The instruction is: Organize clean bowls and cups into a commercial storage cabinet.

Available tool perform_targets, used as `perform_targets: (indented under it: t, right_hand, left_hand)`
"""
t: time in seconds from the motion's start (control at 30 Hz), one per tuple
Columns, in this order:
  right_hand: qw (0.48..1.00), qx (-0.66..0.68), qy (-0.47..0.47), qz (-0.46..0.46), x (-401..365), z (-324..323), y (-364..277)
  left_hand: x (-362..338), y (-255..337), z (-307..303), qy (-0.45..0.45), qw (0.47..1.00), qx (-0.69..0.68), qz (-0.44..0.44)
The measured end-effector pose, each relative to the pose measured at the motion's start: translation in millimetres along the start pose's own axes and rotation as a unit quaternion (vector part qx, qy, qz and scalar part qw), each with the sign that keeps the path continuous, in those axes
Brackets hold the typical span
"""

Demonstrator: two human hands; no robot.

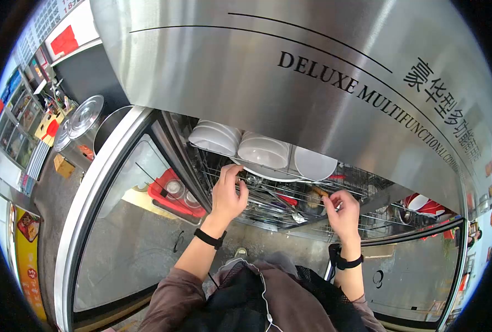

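Note:
My left hand [228, 195] reaches to the front of a wire rack [279, 191] in a steel cabinet, its fingers apart and the fingertips right below the white bowls. On the upper rack stand stacked white bowls [215, 136], a second stack of bowls [263, 149] and a white round dish [315, 164]. Under them shows the rim of a wide white plate [273, 174]. My right hand [343, 213] is at the rack's right part, fingers loosely curled, thumb apart. Its fingertips are close to a brown handle [319, 191]. Metal utensils lie on the lower level, partly hidden by wires.
Glass cabinet doors stand open at left [99, 221] and right [423, 271]. A red tray [171, 191] with glass jars shows through the left door. Large metal pots [85, 119] stand beyond it. Red and white packages [423, 205] lie inside at right.

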State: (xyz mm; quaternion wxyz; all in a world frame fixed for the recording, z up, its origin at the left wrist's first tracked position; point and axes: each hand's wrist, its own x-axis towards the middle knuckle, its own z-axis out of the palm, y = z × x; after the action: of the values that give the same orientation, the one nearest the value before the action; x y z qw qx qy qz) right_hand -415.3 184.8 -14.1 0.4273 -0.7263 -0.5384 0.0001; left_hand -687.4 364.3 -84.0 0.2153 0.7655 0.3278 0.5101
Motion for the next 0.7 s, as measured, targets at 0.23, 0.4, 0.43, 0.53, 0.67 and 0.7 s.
perform_targets:
  t: [0.23, 0.4, 0.43, 0.53, 0.67, 0.7]
  right_hand:
    - [0.983, -0.060, 0.143, -0.098, 24, 9, 10]
    - [0.991, -0.001, 0.132, 0.003, 48, 15, 34]
    - [0.992, -0.005, 0.127, 0.007, 50, 15, 37]
    - [0.993, -0.006, 0.118, 0.000, 52, 17, 53]
    - [0.992, 0.040, 0.115, 0.031, 49, 11, 42]
    - [0.992, 0.046, 0.113, 0.032, 49, 12, 42]
  left_hand:
    - [27, 13, -38, 0.102, 0.995, -0.003, 0.019]
    - [41, 9, -38, 0.079, 0.997, 0.014, -0.019]
    - [42, 6, -35, 0.073, 0.997, 0.018, -0.031]
    - [40, 1, -28, 0.067, 0.996, 0.043, -0.045]
    - [29, -24, -6, 0.075, 0.994, 0.080, 0.024]
    - [26, -29, 1, 0.091, 0.991, 0.088, 0.050]
